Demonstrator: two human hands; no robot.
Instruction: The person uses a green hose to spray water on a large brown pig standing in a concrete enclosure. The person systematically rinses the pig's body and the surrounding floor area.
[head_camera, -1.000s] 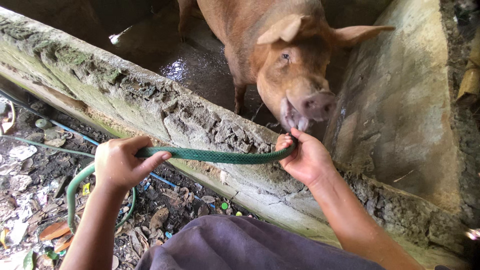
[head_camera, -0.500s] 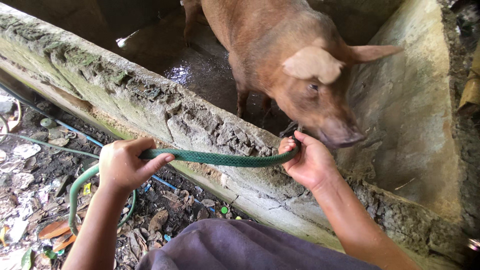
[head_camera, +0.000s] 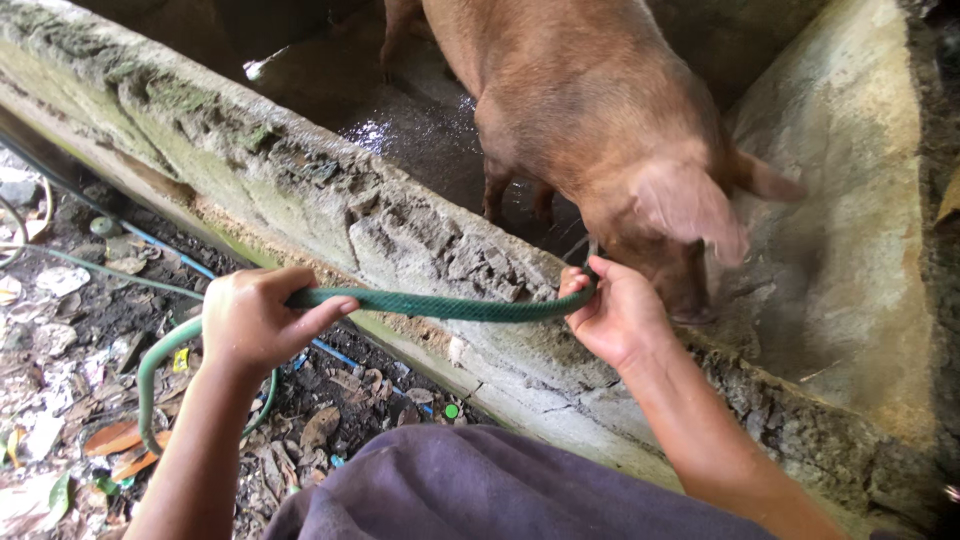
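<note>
A green garden hose stretches between both my hands in front of a low concrete wall. My left hand grips the hose where it rises from a loop on the ground. My right hand holds the hose's end at the top of the wall, pointed into the pen. A brown pig stands inside the pen, its head lowered just beyond my right hand, snout down near the wall's inner corner.
The rough, cracked pen wall runs diagonally across the view, meeting a second wall on the right. The pen floor is wet. Outside, the ground holds dead leaves, litter and thin pipes.
The pig has turned its head away from the camera and lowered its snout toward the corner by my right hand. Both hands keep their hold on the hose.
</note>
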